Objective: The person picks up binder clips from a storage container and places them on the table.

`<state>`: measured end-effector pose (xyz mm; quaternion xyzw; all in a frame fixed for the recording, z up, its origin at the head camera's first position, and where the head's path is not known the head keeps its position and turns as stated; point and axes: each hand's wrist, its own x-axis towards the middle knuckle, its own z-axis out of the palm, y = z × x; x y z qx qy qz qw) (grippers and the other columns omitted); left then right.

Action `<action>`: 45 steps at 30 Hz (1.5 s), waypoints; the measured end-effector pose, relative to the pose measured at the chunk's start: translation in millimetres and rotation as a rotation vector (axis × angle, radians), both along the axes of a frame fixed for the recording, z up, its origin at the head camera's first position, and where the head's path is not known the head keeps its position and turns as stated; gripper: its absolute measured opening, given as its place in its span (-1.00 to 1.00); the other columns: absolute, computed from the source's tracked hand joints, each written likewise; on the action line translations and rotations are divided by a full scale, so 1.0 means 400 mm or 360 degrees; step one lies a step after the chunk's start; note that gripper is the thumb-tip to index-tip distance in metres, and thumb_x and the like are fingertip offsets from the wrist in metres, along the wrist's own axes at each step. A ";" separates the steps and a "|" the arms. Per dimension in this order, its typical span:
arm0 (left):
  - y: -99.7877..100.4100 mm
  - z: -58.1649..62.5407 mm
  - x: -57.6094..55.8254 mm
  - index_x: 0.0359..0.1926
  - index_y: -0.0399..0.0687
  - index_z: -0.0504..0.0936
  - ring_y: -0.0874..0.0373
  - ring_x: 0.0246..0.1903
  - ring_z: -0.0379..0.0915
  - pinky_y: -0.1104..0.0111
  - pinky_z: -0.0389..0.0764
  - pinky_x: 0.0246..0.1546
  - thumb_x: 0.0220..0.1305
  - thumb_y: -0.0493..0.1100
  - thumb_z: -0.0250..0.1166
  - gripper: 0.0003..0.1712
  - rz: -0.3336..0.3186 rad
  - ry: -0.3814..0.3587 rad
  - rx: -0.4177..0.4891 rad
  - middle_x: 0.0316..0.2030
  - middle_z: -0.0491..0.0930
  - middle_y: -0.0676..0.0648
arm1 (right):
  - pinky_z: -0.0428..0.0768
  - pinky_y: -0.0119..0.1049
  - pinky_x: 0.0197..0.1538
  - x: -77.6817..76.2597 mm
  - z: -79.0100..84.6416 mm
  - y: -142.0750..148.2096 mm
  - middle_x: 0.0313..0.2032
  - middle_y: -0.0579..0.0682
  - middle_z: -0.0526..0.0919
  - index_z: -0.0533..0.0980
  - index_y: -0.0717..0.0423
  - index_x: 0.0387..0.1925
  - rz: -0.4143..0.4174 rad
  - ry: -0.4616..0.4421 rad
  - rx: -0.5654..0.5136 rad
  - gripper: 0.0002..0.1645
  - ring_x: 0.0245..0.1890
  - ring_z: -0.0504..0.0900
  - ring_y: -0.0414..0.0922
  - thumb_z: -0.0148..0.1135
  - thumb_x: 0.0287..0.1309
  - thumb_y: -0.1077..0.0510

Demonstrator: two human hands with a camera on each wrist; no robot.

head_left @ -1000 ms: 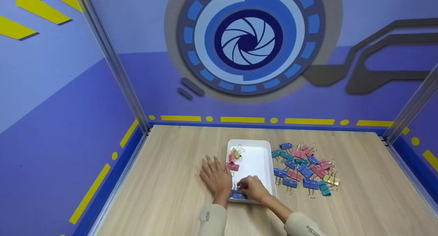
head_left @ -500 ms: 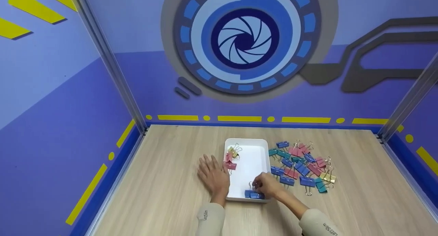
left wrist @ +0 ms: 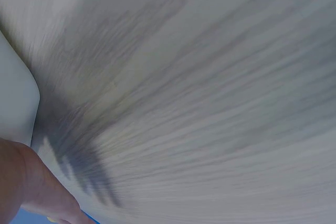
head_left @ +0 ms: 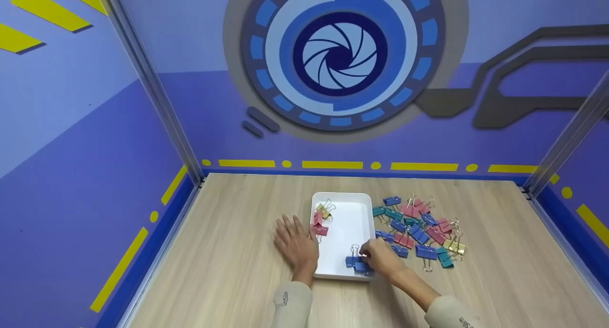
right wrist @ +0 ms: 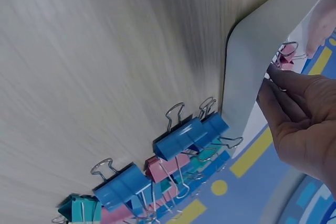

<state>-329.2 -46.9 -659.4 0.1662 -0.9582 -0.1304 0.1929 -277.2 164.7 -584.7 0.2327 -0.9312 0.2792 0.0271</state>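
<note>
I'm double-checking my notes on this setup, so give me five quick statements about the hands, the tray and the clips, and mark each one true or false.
1. The loose clips lie to the right of the white tray. True.
2. The left hand is holding a green clip. False: it lies spread at the tray's left edge, holding no clip.
3. The right hand is at the blue clips inside the tray. True.
4. The tray's yellow clip lies nearest the person. False: it is at the far left, by the pink clips.
5. The loose clips come in several colors. True.
</note>
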 end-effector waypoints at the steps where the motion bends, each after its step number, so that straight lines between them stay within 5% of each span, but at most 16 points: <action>1: 0.001 0.000 -0.001 0.49 -0.06 0.37 -0.22 0.58 0.02 -0.17 0.15 0.51 0.45 0.23 0.11 -0.25 0.0000 -0.0004 -0.0003 0.56 0.19 -0.21 | 0.73 -0.12 -0.35 0.005 0.001 -0.001 -0.41 0.16 0.80 0.73 0.34 -0.42 -0.0012 0.0012 0.0015 -0.87 -0.44 0.66 -0.14 0.37 0.03 0.54; 6: -0.001 -0.001 -0.003 0.47 -0.05 0.40 -0.23 0.56 0.07 -0.17 0.19 0.49 0.43 0.23 0.13 -0.26 0.0010 0.0012 -0.0041 0.55 0.22 -0.22 | 0.76 -0.11 -0.28 0.021 0.002 -0.004 -0.36 0.13 0.82 0.76 0.29 -0.39 0.0021 0.0053 0.0101 -0.83 -0.37 0.76 -0.08 0.39 0.02 0.52; 11: 0.000 0.002 -0.001 0.49 -0.05 0.37 -0.22 0.57 0.04 -0.17 0.17 0.50 0.44 0.22 0.13 -0.26 0.0003 0.0003 -0.0023 0.56 0.20 -0.21 | 0.73 -0.25 -0.36 0.013 -0.005 0.006 -0.40 0.06 0.81 0.75 0.26 -0.36 0.0209 0.0011 0.0139 -0.83 -0.44 0.65 -0.24 0.43 -0.01 0.50; 16: 0.004 0.004 0.001 0.50 -0.05 0.35 -0.22 0.58 0.00 -0.16 0.14 0.52 0.45 0.23 0.12 -0.25 -0.0002 -0.0023 0.0005 0.57 0.17 -0.20 | 0.61 -0.41 -0.39 -0.006 -0.003 0.015 -0.43 0.05 0.75 0.68 0.25 -0.36 0.0407 -0.0157 0.0065 -0.90 -0.46 0.51 -0.31 0.46 0.05 0.42; 21: 0.008 0.005 0.006 0.49 -0.05 0.37 -0.22 0.58 0.02 -0.16 0.15 0.52 0.45 0.22 0.12 -0.26 -0.0007 -0.0013 0.0013 0.57 0.18 -0.20 | 0.63 -0.44 -0.36 -0.015 0.006 0.013 -0.42 0.07 0.76 0.70 0.27 -0.37 0.0447 -0.0355 0.0013 -0.88 -0.46 0.54 -0.31 0.47 0.02 0.44; 30: 0.003 0.005 0.001 0.50 -0.06 0.36 -0.21 0.58 0.00 -0.16 0.15 0.52 0.46 0.24 0.09 -0.25 -0.0004 -0.0040 -0.0012 0.57 0.16 -0.22 | 0.63 -0.36 -0.43 -0.024 -0.007 -0.016 -0.49 0.03 0.76 0.75 0.27 -0.39 0.0311 -0.0208 0.0047 -0.86 -0.52 0.46 -0.33 0.44 -0.01 0.48; 37: 0.001 0.004 0.001 0.50 -0.06 0.34 -0.22 0.58 0.01 -0.16 0.16 0.52 0.47 0.25 0.09 -0.24 0.0003 -0.0052 -0.0021 0.58 0.14 -0.22 | 0.77 -0.12 -0.21 -0.009 -0.016 -0.026 -0.31 0.09 0.83 0.79 0.25 -0.31 0.0067 -0.0043 0.0005 -0.85 -0.32 0.71 -0.17 0.40 0.10 0.45; 45: -0.003 -0.004 0.000 0.48 -0.06 0.38 -0.23 0.57 0.04 -0.16 0.19 0.50 0.45 0.25 0.10 -0.25 0.0008 -0.0014 -0.0029 0.56 0.19 -0.22 | 0.76 -0.14 -0.09 0.003 0.051 0.017 -0.22 0.09 0.84 0.79 0.18 -0.22 -0.0145 0.0088 -0.0089 -0.78 -0.16 0.84 0.03 0.36 0.16 0.44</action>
